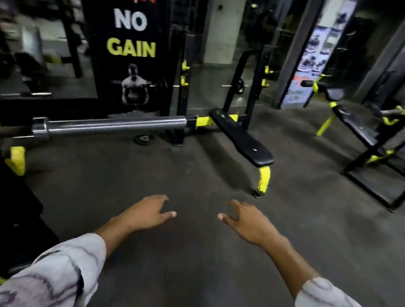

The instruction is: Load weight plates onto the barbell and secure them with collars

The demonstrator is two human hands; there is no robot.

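Observation:
A steel barbell (pixel 113 123) rests on yellow rack hooks at the left, its bare sleeve pointing right with nothing on it. A small black weight plate (pixel 144 139) lies flat on the floor just beyond the sleeve, by a rack post. My left hand (pixel 147 211) and my right hand (pixel 246 222) are stretched out low over the bare floor, fingers spread, holding nothing. Both hands are well below and to the right of the barbell. No collar is in view.
A black flat bench with yellow legs (pixel 243 143) stands ahead to the right of the sleeve. A black rack post and a "PAIN NO GAIN" banner (pixel 128 42) are behind the bar. An incline bench frame (pixel 366 137) stands at far right. Dark rubber floor lies between.

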